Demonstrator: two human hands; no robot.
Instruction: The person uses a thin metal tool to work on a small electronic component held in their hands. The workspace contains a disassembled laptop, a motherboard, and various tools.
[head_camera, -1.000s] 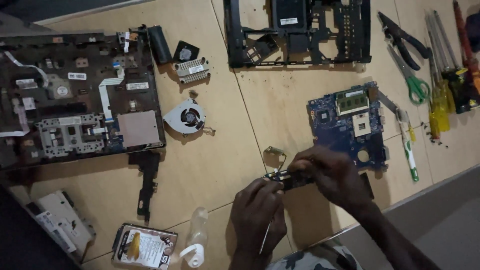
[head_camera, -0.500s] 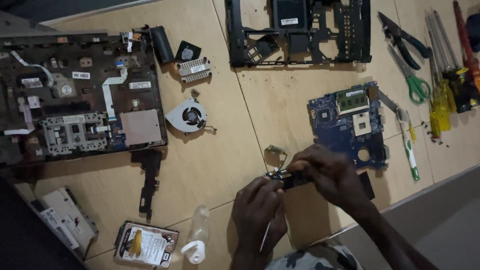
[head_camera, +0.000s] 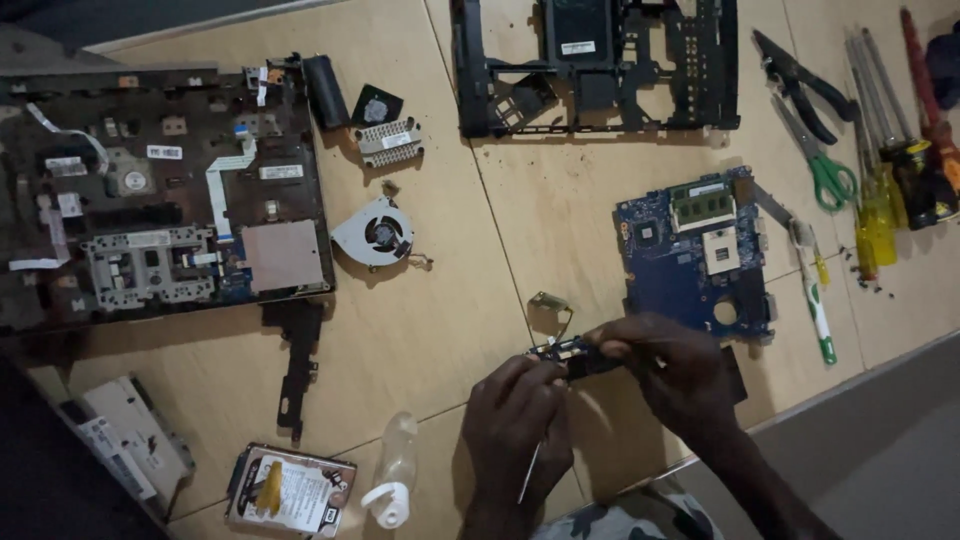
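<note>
Hands met over the front edge of the tabletop (head_camera: 450, 330): the left hand (head_camera: 520, 425) and right hand (head_camera: 675, 370) were both clamped on a small dark part (head_camera: 572, 355), held just above the wood, the left grip also pinching a thin screwdriver (head_camera: 530, 478). Much of the stripping looked done, with the blue circuit board (head_camera: 690, 255), fan (head_camera: 375, 233) and black frame (head_camera: 600, 65) lying loose, while the opened laptop base (head_camera: 160, 200) kept parts inside.
</note>
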